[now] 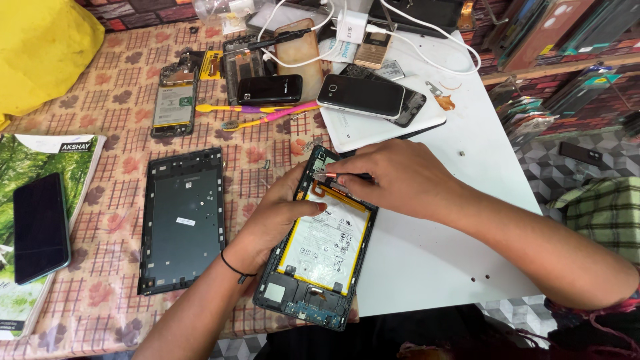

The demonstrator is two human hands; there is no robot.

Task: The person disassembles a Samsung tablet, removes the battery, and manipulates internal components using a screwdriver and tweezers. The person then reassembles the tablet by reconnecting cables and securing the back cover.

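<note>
Item: opened tablet (319, 253), back off, white battery showing, lying at table edge betw. patterned cloth (113, 120) and white board (427, 260). We see left hand (277, 217) gripping its left side, thumb on battery. Right hand (393, 177) pinched shut on thin tool (347, 175) (tip at upper corner). Sep. rear cover (181, 220) just left.

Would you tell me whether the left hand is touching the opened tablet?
Touching. The head view shows the left hand resting on the opened tablet's left edge, thumb across its battery.
</note>
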